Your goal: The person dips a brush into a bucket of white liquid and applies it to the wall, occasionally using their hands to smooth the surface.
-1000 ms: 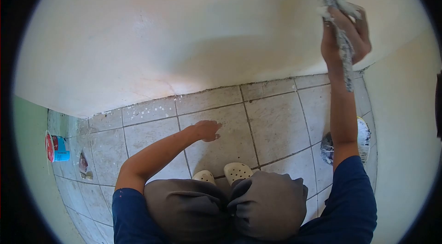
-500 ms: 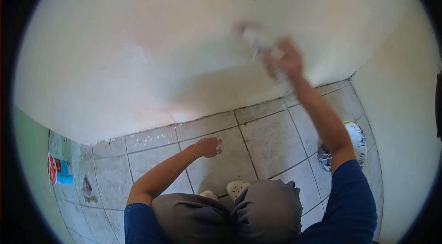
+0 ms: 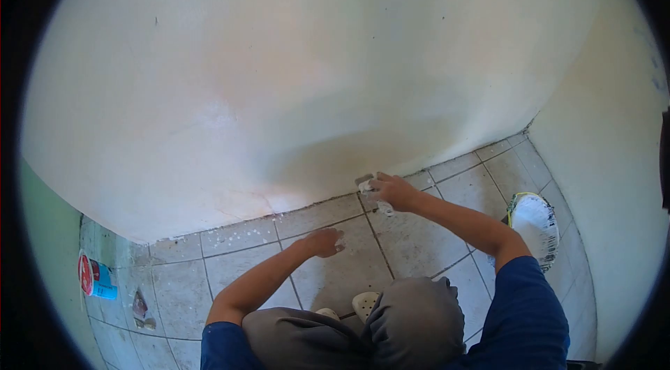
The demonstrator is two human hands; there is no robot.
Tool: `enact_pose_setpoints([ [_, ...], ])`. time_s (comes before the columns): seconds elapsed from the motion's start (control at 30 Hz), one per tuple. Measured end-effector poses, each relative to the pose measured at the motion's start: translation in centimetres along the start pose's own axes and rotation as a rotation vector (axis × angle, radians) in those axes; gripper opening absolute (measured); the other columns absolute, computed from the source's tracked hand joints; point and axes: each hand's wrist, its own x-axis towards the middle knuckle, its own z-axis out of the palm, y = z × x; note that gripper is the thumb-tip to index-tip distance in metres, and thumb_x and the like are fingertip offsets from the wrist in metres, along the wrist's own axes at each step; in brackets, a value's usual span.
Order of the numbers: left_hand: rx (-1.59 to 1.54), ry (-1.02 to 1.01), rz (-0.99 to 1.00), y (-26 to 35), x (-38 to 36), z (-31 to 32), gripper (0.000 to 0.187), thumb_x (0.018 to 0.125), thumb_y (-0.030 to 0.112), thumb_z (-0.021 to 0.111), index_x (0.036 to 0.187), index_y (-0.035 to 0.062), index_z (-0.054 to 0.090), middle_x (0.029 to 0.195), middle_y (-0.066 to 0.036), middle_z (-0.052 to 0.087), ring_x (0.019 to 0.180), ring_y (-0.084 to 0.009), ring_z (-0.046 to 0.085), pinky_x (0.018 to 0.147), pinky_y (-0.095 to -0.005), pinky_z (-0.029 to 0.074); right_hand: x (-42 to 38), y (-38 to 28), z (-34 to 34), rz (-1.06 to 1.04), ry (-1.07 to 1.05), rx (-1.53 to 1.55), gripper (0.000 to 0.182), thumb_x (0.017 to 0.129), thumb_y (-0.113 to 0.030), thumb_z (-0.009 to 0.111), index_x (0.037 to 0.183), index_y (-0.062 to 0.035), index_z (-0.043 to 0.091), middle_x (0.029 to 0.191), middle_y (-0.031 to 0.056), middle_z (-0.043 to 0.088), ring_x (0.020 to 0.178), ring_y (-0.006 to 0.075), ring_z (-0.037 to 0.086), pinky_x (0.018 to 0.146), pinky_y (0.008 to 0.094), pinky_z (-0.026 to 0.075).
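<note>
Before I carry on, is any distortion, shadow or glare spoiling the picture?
Head view: lens bows the tiled floor, corners black; head view: broad shadow on the wall above the right hand, faint glare at the wall's upper left; head view: outline of the held tool is unclear.

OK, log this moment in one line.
right hand: holds white-smeared tool near wall; left hand: above tiled floor, nothing visible in it; far right: white-smeared container

Right hand (image 3: 394, 193): fingers bent in grip, forearm angled leftward. Left hand (image 3: 324, 242): loosely curled, elbow bent.
</note>
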Motion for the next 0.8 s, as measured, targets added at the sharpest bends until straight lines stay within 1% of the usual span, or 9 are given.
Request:
enact_pose_setpoints([
  [0.07,-0.002,0.03,0.025,-1.4,0.8,1.7,0.044,0.085,0.035,0.049,0.114,0.0014,0.047,0.111,-0.022,0.053,0.104,-0.0372,0.051,0.089,-0.0436,0.041,1.2,2.5,-1.9,-0.052,0.223,-0.024,0.029,0.077,-0.009,0.057,0.103,-0.0201,0.061,0.101,0.01,0.057,0.097,0.0293,0.055,0.089,0.0418,0.044],
  [0.17,-0.019,-0.011,0.011,-1.0,0.9,1.8,0.045,0.085,0.035,0.05,0.115,0.0023,0.047,0.11,-0.022,0.053,0.103,-0.0378,0.051,0.089,-0.0444,0.041,4.7,6.0,-15.8,-0.086,0.645,-0.329,0.029,0.071,-0.008,0.064,0.095,-0.0234,0.066,0.09,0.0087,0.059,0.085,0.0277,0.057,0.077,0.0361,0.049],
  [0.23,-0.028,-0.031,0.001,-0.4,1.1,1.0,0.047,0.085,0.037,0.05,0.116,0.0017,0.046,0.112,-0.023,0.052,0.105,-0.0378,0.05,0.09,-0.0443,0.04,5.9,5.5,-25.3,-0.059,0.918,-0.378,0.033,0.058,0.002,0.069,0.087,-0.0145,0.068,0.08,0.0096,0.06,0.073,0.0268,0.057,0.065,0.0327,0.049],
  [0.3,-0.038,-0.035,0.009,0.0,1.3,0.3,0.051,0.086,0.04,0.048,0.118,0.0001,0.045,0.114,-0.024,0.051,0.109,-0.0374,0.048,0.093,-0.0435,0.038,7.1,3.3,-30.8,-0.082,1.14,-0.299,0.028,0.059,0.007,0.066,0.083,-0.0062,0.067,0.077,0.011,0.062,0.071,0.0273,0.059,0.064,0.0321,0.048],
  [0.37,-0.031,0.015,0.015,0.2,1.4,-0.2,0.046,0.085,0.036,0.05,0.115,0.0019,0.047,0.111,-0.023,0.053,0.105,-0.0373,0.05,0.089,-0.0446,0.041,8.2,3.5,-30.5,-0.134,1.17,-0.282,0.029,0.059,0.004,0.066,0.085,-0.0079,0.068,0.081,0.011,0.063,0.071,0.0272,0.059,0.067,0.0342,0.049],
  [0.53,-0.028,0.092,-0.048,0.6,0.2,-1.5,0.045,0.084,0.035,0.052,0.114,0.0021,0.048,0.11,-0.022,0.054,0.104,-0.0367,0.051,0.088,-0.045,0.042,7.6,0.5,-7.8,-0.118,0.481,-0.188,0.025,0.074,-0.012,0.058,0.095,-0.0228,0.065,0.105,0.0104,0.058,0.101,0.0283,0.056,0.089,0.0393,0.046],
  [0.57,-0.028,0.077,-0.067,0.7,-0.4,-1.5,0.045,0.084,0.035,0.052,0.115,0.0019,0.048,0.11,-0.022,0.054,0.105,-0.0367,0.051,0.088,-0.0448,0.041,6.4,-1.8,-5.8,-0.138,0.184,-0.188,0.023,0.075,-0.013,0.057,0.096,-0.0214,0.064,0.107,0.0102,0.057,0.101,0.0274,0.055,0.088,0.0382,0.047],
  [0.67,-0.007,0.014,-0.113,0.8,-2.0,-1.6,0.048,0.085,0.037,0.05,0.118,0.0018,0.046,0.114,-0.021,0.052,0.108,-0.0362,0.049,0.09,-0.0443,0.04,7.1,-3.4,-4.0,-0.176,-0.096,-0.098,0.022,0.076,-0.011,0.053,0.095,-0.017,0.063,0.108,0.0073,0.057,0.103,0.0265,0.053,0.082,0.0376,0.05],
  [0.8,0.0,-0.07,-0.143,-0.2,-2.5,-0.7,0.053,0.086,0.042,0.047,0.122,0.0022,0.043,0.122,-0.021,0.048,0.114,-0.0356,0.045,0.095,-0.0438,0.037,12.3,-0.1,-17.0,-0.272,0.617,-0.156,0.026,0.068,-0.009,0.06,0.092,-0.0187,0.065,0.099,0.0083,0.058,0.09,0.0254,0.056,0.073,0.0352,0.049],
])
